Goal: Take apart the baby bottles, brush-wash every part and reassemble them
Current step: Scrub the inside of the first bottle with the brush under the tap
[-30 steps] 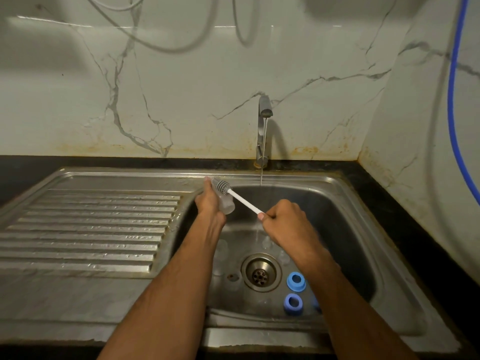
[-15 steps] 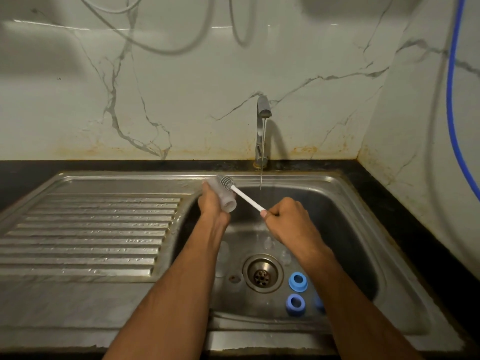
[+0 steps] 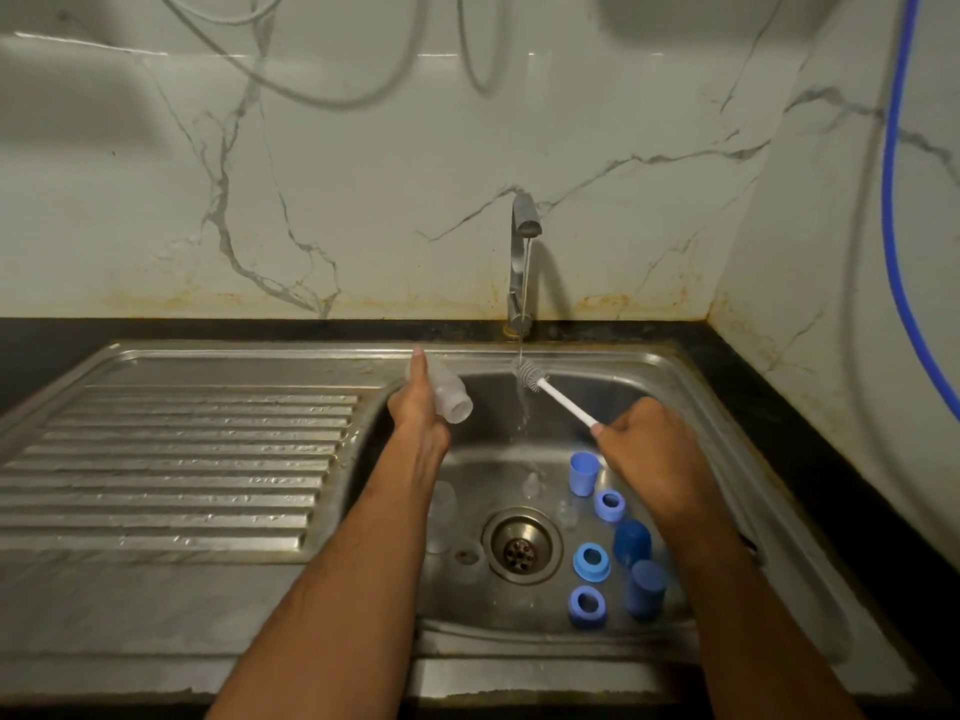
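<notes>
Left hand (image 3: 418,407) curled round clear bottle (image 3: 445,394), left of the tap stream (image 3: 523,324). Right hand (image 3: 644,444) gripping brush (image 3: 558,400), bristles under the stream. Risk: wet bottle slipping, dropping among blue parts (image 3: 592,561) beneath.

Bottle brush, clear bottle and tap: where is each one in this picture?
bottle brush (image 3: 531,375): head view, on the bristle head under the water stream.
clear bottle (image 3: 448,393): head view, on its body, gripped by the left hand (image 3: 420,407).
tap (image 3: 522,236): head view, on the spout.
</notes>
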